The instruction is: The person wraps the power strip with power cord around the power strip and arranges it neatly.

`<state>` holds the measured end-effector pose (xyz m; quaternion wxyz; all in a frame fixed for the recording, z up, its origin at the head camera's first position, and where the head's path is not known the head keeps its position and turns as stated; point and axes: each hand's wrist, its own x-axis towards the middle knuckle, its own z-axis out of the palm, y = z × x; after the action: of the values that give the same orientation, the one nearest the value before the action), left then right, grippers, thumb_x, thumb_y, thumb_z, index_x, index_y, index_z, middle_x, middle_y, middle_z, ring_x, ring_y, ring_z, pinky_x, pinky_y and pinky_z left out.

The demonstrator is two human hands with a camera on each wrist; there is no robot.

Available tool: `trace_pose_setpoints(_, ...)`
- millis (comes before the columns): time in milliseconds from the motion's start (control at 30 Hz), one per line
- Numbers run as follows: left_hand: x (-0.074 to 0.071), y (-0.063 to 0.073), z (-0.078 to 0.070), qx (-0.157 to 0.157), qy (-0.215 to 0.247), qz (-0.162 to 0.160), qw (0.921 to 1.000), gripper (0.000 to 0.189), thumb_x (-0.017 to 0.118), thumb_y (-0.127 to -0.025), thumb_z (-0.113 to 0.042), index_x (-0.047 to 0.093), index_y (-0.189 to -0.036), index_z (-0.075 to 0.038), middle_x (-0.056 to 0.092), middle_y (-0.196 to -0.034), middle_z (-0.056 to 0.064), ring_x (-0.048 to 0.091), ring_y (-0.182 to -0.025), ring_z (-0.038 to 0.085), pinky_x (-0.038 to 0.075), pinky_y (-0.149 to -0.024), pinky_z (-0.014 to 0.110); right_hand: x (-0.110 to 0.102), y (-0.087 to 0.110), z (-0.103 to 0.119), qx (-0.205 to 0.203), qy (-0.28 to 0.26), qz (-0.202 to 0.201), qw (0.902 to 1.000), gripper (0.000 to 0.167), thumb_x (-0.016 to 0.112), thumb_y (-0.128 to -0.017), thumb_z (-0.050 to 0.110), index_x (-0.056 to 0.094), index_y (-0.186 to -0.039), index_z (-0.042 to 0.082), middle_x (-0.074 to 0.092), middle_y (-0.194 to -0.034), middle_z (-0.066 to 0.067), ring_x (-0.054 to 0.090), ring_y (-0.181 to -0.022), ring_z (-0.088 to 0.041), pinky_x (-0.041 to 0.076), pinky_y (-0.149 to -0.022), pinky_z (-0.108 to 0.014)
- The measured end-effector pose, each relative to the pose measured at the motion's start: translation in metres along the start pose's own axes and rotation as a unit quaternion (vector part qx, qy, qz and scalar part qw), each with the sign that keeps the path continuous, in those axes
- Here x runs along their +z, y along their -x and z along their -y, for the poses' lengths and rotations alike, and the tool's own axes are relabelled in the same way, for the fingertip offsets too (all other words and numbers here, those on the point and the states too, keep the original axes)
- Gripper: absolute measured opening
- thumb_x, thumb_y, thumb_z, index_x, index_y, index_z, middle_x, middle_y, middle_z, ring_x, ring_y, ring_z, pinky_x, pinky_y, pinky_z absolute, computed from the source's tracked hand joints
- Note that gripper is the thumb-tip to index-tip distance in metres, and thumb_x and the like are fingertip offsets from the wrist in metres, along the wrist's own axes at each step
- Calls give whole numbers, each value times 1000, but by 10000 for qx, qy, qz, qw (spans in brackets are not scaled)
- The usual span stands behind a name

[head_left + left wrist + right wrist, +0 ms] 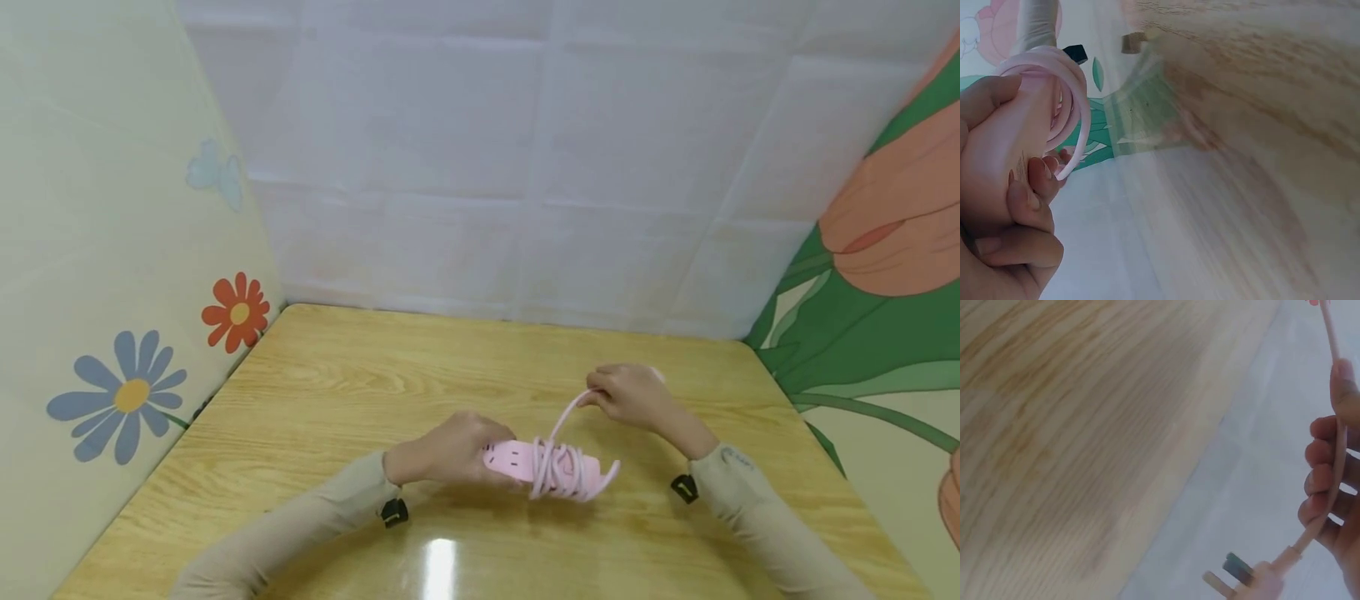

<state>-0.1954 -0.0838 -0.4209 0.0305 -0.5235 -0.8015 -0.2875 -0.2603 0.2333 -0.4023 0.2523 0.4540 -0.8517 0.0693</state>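
Observation:
My left hand [463, 446] grips one end of a pink power strip [513, 457], its slotted outlets facing up in the head view. Several loops of pink cord [555, 471] wrap around the strip's other half. In the left wrist view, the fingers [1032, 194] curl about the strip's body [991, 156]. Up and to the right, my right hand [626, 393] holds the cord's free length, which runs taut from the strip. Seen from the right wrist, the cord [1339, 453] passes between thumb and curled fingers, and the plug [1260, 581] with its prongs hangs past the hand.
Both hands work above a wood-grain table [360, 367]. A white sheet [420, 167] hangs behind its far edge. Walls printed with flowers stand at the left [90, 250] and right [885, 350]. Each wrist carries a small black device.

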Motion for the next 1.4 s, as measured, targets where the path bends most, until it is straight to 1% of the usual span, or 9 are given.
trace_pose_setpoints(67,0,1,-1,-100,18,119,9999,32,80,-81,-38,70,-93,-11,62,-76,-11,47,-59,-6,42,-52,8,-3,0,-1,257,-38,147,9996,44,84,-73,37,44,-64,22,34,-59,14,28,-50,-1,24,-43,-20)
trace_pose_setpoints(200,3,3,1,-257,-30,276,9993,32,79,-82,-41,70,-93,-12,60,-75,-13,47,-59,-6,41,-53,8,-9,-1,0,505,-55,262,9984,48,85,-68,48,43,-62,25,34,-56,16,27,-49,1,23,-42,-19)
trace_pose_setpoints(400,3,2,2,-436,-213,374,9981,37,77,-83,-43,70,-98,-9,60,-77,-12,47,-59,-5,41,-51,9,-12,-4,2,105,65,-227,9997,43,84,-68,45,48,-62,23,37,-55,15,22,-49,3,19,-42,-16)
trace_pose_setpoints(567,1,1,1,-593,-349,474,9965,41,77,-82,-43,70,-102,-8,62,-80,-10,48,-60,-4,41,-51,10,-17,-11,12,-305,75,-624,9976,41,77,-79,47,50,-63,20,41,-55,12,26,-49,2,21,-42,-16)
trace_pose_setpoints(767,5,1,3,-523,-535,416,9963,41,76,-82,-47,71,-100,-10,62,-79,-10,47,-60,-4,40,-52,9,-25,-25,29,-590,290,-1106,9917,43,51,-103,39,64,-74,10,61,-65,0,48,-54,-14,41,-43,-25)
trace_pose_setpoints(933,11,1,4,-514,-594,414,9961,40,76,-82,-48,71,-98,-11,62,-78,-10,48,-61,-5,40,-53,8,-33,-35,45,-728,653,-1315,9865,47,38,-109,30,67,-80,5,64,-70,-5,51,-57,-20,46,-45,-29)
trace_pose_setpoints(1067,10,0,2,-623,-530,249,9963,41,76,-83,-46,71,-100,-9,63,-79,-8,49,-61,-4,42,-53,9,-38,-38,53,-839,884,-1656,9786,43,44,-108,26,67,-79,4,65,-69,-6,53,-55,-21,47,-45,-31)
trace_pose_setpoints(1200,7,-3,1,-761,-528,37,9957,41,75,-84,-46,71,-100,-8,64,-79,-7,50,-59,-3,42,-52,10,-40,-38,57,-757,817,-2076,9719,40,50,-106,24,69,-77,3,67,-68,-7,52,-52,-20,47,-44,-32)
trace_pose_setpoints(1400,5,-6,1,-1303,-743,-257,9884,40,75,-84,-45,69,-97,-8,60,-74,-9,48,-56,-1,41,-48,13,-44,-37,63,-621,756,-2124,9723,38,54,-104,27,70,-78,4,68,-68,-8,52,-50,-18,46,-43,-31)
